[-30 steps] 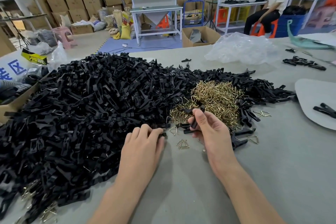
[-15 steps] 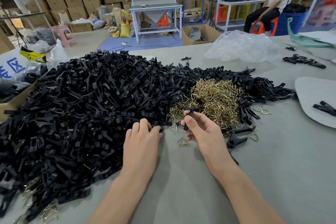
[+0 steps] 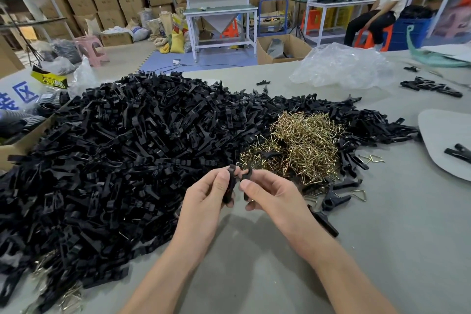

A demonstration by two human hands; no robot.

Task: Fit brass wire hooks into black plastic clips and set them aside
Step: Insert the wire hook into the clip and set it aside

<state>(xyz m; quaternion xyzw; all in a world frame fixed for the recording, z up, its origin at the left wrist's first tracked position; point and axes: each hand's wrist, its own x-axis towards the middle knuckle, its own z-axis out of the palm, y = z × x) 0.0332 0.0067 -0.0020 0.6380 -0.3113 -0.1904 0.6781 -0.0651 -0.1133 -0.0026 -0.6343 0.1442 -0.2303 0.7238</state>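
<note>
At frame centre, one black clip (image 3: 230, 183) is pinched in the curled grip of the left hand (image 3: 204, 204). A second black piece (image 3: 246, 176) is pinched by the right hand (image 3: 272, 194), just beside the first, above the worktop (image 3: 382, 250). Whether a hook is seated cannot be told. With the clip heap (image 3: 122, 150) and brass hooks (image 3: 303, 145) piled behind, most work is judged undone.

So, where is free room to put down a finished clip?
Bare table right of the right hand, between stray clips and grey mat; also the near edge. Crowded: black clip pile left, brass hook heap beyond.
</note>
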